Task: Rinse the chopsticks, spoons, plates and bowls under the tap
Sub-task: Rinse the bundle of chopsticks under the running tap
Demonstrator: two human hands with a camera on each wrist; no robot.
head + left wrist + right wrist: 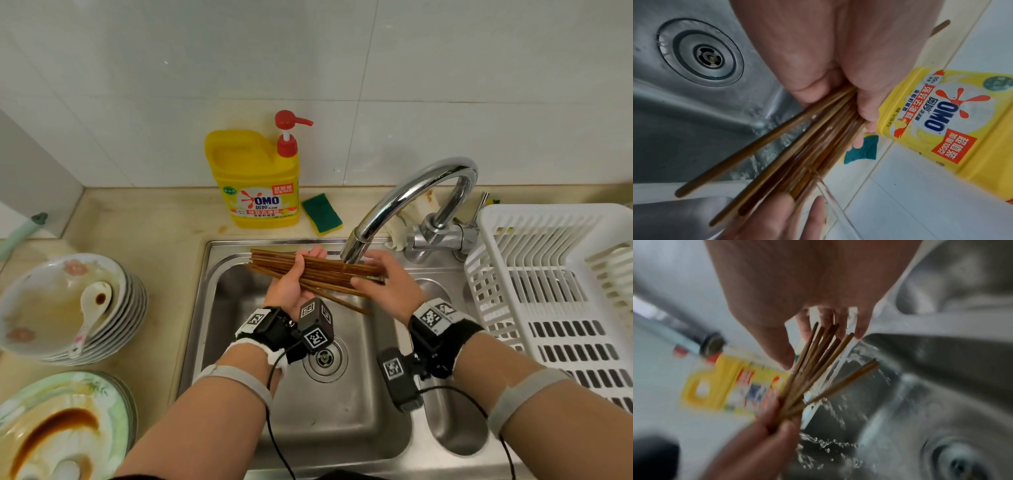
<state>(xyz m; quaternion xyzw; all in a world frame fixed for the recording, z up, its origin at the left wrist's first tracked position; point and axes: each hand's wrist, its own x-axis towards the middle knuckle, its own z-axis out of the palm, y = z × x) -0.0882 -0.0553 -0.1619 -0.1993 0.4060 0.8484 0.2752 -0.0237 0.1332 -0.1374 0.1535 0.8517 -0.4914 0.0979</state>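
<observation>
Holding a fanned bundle of thin brown wooden chopsticks under the curved chrome tap, I have my left hand wrapped round the bundle near its middle, thumb over the top and fingers curled behind. My right hand meets the far ends, its fingers fairly straight and spread against the tips, steadying rather than clamping, though the right wrist view is too blurred to be sure of every finger. A thin stream of water runs across the sticks between my two grips and splashes into the stainless steel sink below them.

I judge the sticks light and stiff, but wet and smooth, so single ones can slide out of the fan; one already splays away toward the drain side. The safest hold seems to be around the whole bundle near the middle, squeezing enough to stop them rolling apart.

Away to the left of my left grip, on the table, wait the stacked stained white bowls with a white ceramic spoon, and the stained green-rimmed plates, unrinsed as yet.
</observation>
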